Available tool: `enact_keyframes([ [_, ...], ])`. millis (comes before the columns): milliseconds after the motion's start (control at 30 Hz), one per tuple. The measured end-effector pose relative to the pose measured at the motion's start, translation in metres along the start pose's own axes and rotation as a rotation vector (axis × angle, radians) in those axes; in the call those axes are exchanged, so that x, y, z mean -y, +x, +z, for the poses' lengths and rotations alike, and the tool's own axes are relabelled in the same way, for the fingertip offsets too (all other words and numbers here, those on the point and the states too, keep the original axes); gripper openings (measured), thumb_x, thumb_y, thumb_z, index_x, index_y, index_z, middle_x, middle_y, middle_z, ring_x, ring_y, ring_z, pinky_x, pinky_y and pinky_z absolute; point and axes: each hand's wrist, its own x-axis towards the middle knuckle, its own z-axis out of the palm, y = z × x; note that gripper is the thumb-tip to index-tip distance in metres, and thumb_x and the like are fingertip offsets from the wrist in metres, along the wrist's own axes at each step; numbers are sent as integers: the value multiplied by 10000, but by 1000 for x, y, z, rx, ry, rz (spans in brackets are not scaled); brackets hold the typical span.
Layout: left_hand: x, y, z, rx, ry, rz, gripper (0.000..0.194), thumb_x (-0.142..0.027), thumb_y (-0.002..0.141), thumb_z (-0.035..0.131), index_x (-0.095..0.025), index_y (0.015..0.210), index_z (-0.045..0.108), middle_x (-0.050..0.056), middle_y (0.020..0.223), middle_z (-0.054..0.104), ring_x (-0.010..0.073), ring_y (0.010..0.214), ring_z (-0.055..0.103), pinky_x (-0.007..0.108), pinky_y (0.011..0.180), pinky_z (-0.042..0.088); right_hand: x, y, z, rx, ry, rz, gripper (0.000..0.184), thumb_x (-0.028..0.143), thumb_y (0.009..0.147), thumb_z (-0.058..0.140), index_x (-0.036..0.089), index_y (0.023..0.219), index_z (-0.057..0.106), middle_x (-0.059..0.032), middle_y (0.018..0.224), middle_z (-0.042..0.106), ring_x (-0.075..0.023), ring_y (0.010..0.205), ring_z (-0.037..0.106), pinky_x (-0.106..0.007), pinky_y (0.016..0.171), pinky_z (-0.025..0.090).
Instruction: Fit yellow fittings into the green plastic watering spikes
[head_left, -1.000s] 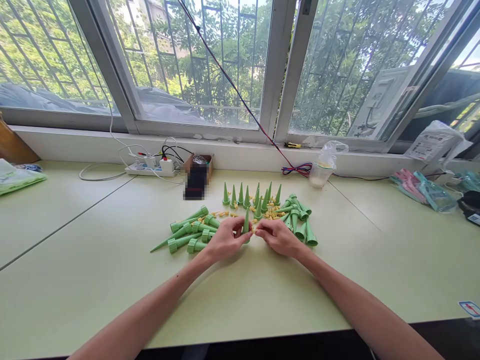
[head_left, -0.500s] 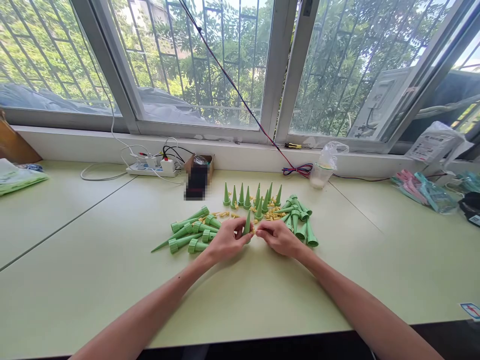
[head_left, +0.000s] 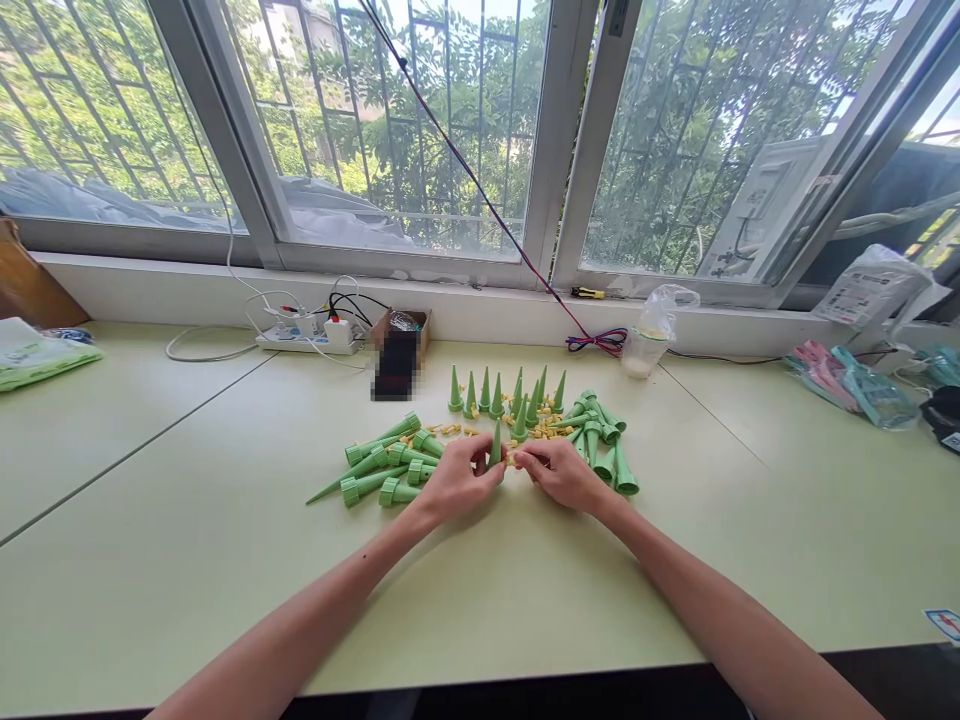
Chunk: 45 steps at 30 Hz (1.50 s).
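My left hand (head_left: 463, 477) is closed around a green plastic spike (head_left: 496, 445) that points upward, its base partly hidden by my fingers. Against its right side, the fingertips of my right hand (head_left: 559, 474) pinch a small yellow plastic piece (head_left: 511, 458). Several like spikes (head_left: 485, 391) stand upright behind my hands, with small yellow pieces (head_left: 546, 428) scattered among them. To the left lies a pile of green spikes with ribbed caps (head_left: 367, 486). Hollow green cones (head_left: 604, 455) are heaped just right of my right hand.
Along the windowsill sit a white power strip (head_left: 307, 340), a small cardboard box (head_left: 421, 330), a coiled red and blue cable (head_left: 598, 341) and a plastic cup with a bag (head_left: 643, 350). Plastic packets (head_left: 851, 385) lie at the far right, a green-white packet (head_left: 45, 355) at the far left.
Both hands stay nearly where they were, the right one still pinching the yellow piece at the spike's side. The whole view has shifted very slightly.
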Motion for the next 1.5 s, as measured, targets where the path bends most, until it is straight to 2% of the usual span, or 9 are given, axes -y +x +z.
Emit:
enact_keyframes([
  [133, 0, -1, 3, 3, 71, 26, 133, -255, 808, 544, -155, 799, 631, -32, 604, 485, 101, 547, 401, 220, 518, 342, -1, 0, -1, -114, -15, 17, 413, 371, 964, 429, 173, 612, 515, 21, 549, 487, -108, 518, 419, -240, 541, 326],
  [433, -3, -4, 7, 25, 128, 47, 151, -233, 793, 561, -172, 672, 495, -34, 590, 487, 103, 557, 429, 218, 526, 377, 11, -5, 3, -264, 56, -48, 232, 387, 902, 571, 166, 956, 616, -3, 687, 567, -115, 556, 461, -238, 544, 390],
  [567, -6, -5, 10, 51, 45, 11, 59, -207, 767, 579, -162, 804, 568, -23, 627, 551, 106, 559, 503, 218, 532, 433, 13, -6, 5, -272, 27, -88, 202, 377, 899, 584, 178, 901, 615, -15, 703, 565, -124, 582, 474, -248, 559, 404],
  [767, -14, -8, 12, 81, -100, -22, 234, -187, 760, 566, -162, 993, 576, 15, 788, 629, 106, 568, 581, 221, 538, 476, 15, -6, 6, -282, -21, -123, 205, 367, 914, 563, 191, 816, 602, -12, 680, 523, -134, 591, 461, -263, 567, 390],
  [933, -20, -10, 10, -82, -71, 46, 227, -219, 788, 562, -181, 1007, 513, 15, 859, 601, 75, 523, 526, 227, 548, 450, 17, -7, 6, -324, -50, -117, 193, 331, 919, 532, 191, 797, 584, -13, 672, 533, -131, 567, 454, -262, 551, 387],
  [1033, -23, -13, 9, -132, 35, 152, 108, -280, 854, 528, -185, 804, 514, -12, 713, 549, 76, 499, 453, 229, 535, 390, 16, -8, 6, -370, -71, -110, 170, 314, 917, 524, 191, 810, 573, -16, 681, 557, -129, 555, 464, -262, 551, 401],
  [1133, -25, -19, 13, 15, 186, 327, 378, -300, 912, 455, -182, 555, 427, -13, 533, 450, 99, 498, 406, 252, 512, 311, 17, -7, 3, -399, -95, -110, 162, 306, 922, 506, 192, 829, 572, -23, 693, 577, -135, 562, 487, -266, 562, 415],
  [1233, -28, -26, 20, 170, 317, 446, 409, -308, 928, 439, -178, 543, 482, 5, 539, 490, 99, 472, 398, 283, 507, 277, 23, 2, -3, -400, -155, -114, 176, 317, 930, 490, 192, 846, 581, -23, 687, 578, -137, 566, 485, -268, 586, 418],
  [1500, -30, -29, 22, 203, 388, 502, 372, -288, 932, 454, -176, 594, 564, 16, 568, 553, 110, 481, 471, 294, 509, 283, 32, 53, -10, -287, -267, -121, 164, 258, 924, 450, 177, 828, 555, 5, 635, 516, -124, 552, 434, -248, 574, 357],
])
